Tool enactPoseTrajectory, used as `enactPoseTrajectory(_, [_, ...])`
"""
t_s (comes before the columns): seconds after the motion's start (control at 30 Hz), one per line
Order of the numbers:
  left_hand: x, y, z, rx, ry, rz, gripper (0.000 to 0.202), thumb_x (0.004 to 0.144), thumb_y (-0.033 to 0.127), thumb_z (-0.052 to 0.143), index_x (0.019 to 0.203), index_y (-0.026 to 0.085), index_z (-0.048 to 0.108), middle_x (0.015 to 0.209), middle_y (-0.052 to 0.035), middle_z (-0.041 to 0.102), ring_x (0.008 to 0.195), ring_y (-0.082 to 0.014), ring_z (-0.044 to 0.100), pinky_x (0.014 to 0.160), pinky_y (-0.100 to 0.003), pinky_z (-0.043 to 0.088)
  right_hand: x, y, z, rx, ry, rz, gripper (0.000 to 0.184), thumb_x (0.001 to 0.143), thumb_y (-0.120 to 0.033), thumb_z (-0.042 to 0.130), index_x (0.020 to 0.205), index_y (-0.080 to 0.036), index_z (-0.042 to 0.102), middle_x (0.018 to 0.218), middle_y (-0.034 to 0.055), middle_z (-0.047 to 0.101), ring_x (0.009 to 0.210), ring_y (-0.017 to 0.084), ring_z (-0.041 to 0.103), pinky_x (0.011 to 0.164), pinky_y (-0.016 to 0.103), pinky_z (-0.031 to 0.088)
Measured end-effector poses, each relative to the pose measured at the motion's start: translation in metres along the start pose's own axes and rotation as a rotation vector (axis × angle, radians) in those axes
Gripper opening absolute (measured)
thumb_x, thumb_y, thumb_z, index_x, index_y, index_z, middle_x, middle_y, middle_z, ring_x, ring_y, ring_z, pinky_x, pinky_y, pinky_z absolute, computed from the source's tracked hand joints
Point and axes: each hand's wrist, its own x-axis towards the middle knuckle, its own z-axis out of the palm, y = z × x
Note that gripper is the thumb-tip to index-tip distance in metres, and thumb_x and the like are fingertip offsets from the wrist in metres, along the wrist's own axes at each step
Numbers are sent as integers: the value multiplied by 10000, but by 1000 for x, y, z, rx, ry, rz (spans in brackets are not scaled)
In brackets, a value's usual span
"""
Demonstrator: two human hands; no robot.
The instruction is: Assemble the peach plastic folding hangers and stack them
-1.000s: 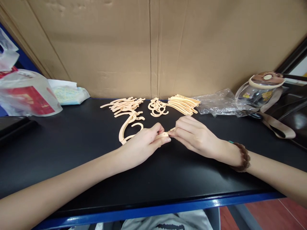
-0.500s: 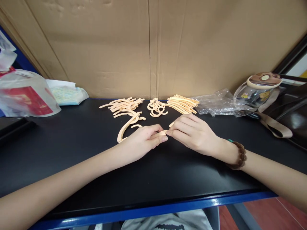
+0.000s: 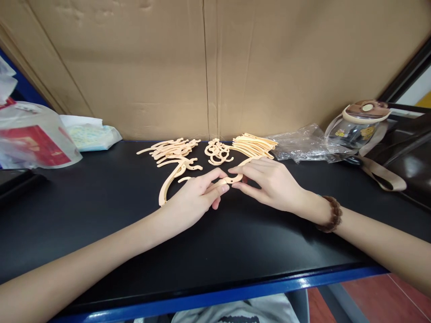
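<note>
My left hand (image 3: 197,194) and my right hand (image 3: 269,181) meet over the middle of the black table (image 3: 101,211). Both pinch the same cream plastic hanger piece (image 3: 229,181), which has a small hole near its tip. A curved hanger arm (image 3: 168,184) runs out from under my left hand toward the left. Behind the hands lie a pile of curved arms (image 3: 171,150), a small heap of hooks (image 3: 218,152) and a stack of straight arms (image 3: 254,146). A brown bead bracelet (image 3: 332,214) sits on my right wrist.
A cardboard wall (image 3: 208,67) stands along the table's back. At the left are a plastic bag with red print (image 3: 33,141) and a tissue pack (image 3: 89,133). Crumpled clear plastic (image 3: 303,143), a strapped water bottle (image 3: 360,123) and a dark bag (image 3: 411,152) lie at the right.
Both hands have moved slightly away from me with the piece. The piece now shows more between the fingertips, its holed end exposed.
</note>
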Motion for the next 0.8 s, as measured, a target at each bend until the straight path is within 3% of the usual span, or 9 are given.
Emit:
enactPoseTrajectory(0.3, [-1, 0, 1, 42, 2, 7, 230, 931, 442, 428, 948, 226, 507, 592, 65, 489, 536, -102, 447, 472, -209, 322, 0, 0, -2, 81, -27, 30, 250, 954, -340, 470, 1006, -161, 637, 887, 55, 696, 818, 171, 625, 759, 282, 440])
enactPoseTrajectory(0.43, [-5, 5, 5, 132, -28, 102, 226, 934, 392, 450, 1094, 240, 494, 737, 47, 591, 661, -122, 553, 612, -239, 428, 2, -3, -3, 230, -45, 260, 275, 949, -394, 466, 826, -187, 601, 804, 14, 645, 755, 142, 570, 692, 255, 399])
enactPoseTrajectory(0.57, [-11, 10, 9, 422, -51, 263, 369, 912, 355, 506, 1266, 259, 460, 1092, -24, 627, 967, -197, 586, 837, -331, 463, 2, 8, -1, 308, -128, 484, 364, 891, -469, 531, 665, -189, 475, 657, -28, 544, 605, 110, 475, 576, 241, 342])
enactPoseTrajectory(0.7, [-12, 9, 7, 604, -81, 422, 503, 905, 348, 532, 1372, 237, 383, 1289, -61, 544, 1189, -233, 481, 999, -381, 399, -4, 31, 2, 369, -278, 471, 207, 842, -347, 600, 796, -211, 451, 661, -48, 510, 588, 114, 450, 551, 239, 339])
enactPoseTrajectory(0.8, [-9, 7, -5, 648, -79, 420, 542, 902, 401, 530, 1390, 228, 370, 1338, -68, 511, 1234, -232, 450, 1032, -376, 378, -7, 47, -1, 448, -340, 426, 204, 834, -283, 580, 984, -210, 462, 798, -8, 588, 691, 146, 535, 622, 262, 402])
